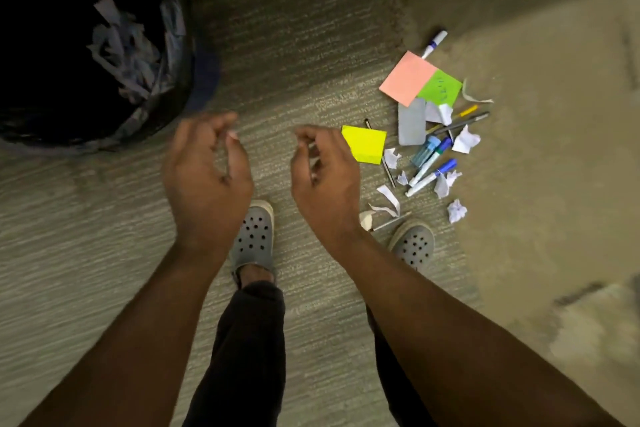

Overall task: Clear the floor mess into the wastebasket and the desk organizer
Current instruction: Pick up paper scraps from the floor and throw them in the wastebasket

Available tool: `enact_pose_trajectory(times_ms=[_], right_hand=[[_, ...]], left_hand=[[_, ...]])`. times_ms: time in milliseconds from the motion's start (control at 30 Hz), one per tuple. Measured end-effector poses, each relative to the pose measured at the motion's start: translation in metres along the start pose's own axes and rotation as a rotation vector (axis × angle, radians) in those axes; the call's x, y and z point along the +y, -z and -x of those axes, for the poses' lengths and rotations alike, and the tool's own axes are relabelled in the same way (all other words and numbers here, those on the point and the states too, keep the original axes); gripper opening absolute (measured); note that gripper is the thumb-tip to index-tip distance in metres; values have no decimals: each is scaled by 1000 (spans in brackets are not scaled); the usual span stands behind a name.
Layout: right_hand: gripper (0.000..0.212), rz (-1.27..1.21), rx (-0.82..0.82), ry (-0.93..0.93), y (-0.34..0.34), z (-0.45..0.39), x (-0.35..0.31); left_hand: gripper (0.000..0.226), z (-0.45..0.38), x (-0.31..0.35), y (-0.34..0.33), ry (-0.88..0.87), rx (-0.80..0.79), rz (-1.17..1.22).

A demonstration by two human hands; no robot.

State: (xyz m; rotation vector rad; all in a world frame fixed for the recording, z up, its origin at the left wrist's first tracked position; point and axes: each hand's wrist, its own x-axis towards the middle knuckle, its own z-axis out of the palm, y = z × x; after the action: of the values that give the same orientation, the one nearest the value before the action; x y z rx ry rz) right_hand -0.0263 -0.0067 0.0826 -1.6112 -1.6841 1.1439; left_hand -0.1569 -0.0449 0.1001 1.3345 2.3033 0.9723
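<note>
A black-lined wastebasket point(173, 45) stands at the upper left with torn white paper point(124, 52) inside. My left hand point(207, 177) hovers just right of its rim, fingers loosely curled and holding nothing. My right hand point(325, 180) hangs beside it, also loosely curled and empty, left of a yellow sticky pad point(365, 144). The mess lies on the carpet to the right: a pink note point(407, 78), a green note point(441, 88), a grey eraser point(411, 123), several markers point(431, 175), pens point(464, 121) and crumpled paper scraps point(457, 211).
My two feet in grey clogs point(254, 236) stand on the ribbed carpet below my hands, the right clog point(414, 246) touching the scraps' edge. A brighter lit patch of floor point(554, 149) spreads to the right. No desk organizer is in view.
</note>
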Motion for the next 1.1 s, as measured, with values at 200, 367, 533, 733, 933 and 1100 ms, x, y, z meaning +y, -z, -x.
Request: enact_pose_trajectory(times_ms=[200,367,533,733,933,1100], right_hand=[[24,301,-40,-368,93,42,152],[45,635,-141,-551,151,50,246],[77,623,7,-715,180,32,310],[90,549,2,-648,168,4,352],[53,489,57,-518,159,-1,363],[25,562,-2,-399,155,8,365]], left_hand=[[25,70,30,-109,27,-582,-35],[45,97,39,-201,-159,-948,-247],[58,91,36,-279,-300,-952,-428],[65,92,30,-337,-249,-969,-500],[41,111,34,-350,-385,-1021,-526],[32,114,33,-347,-468,-1017,-534]])
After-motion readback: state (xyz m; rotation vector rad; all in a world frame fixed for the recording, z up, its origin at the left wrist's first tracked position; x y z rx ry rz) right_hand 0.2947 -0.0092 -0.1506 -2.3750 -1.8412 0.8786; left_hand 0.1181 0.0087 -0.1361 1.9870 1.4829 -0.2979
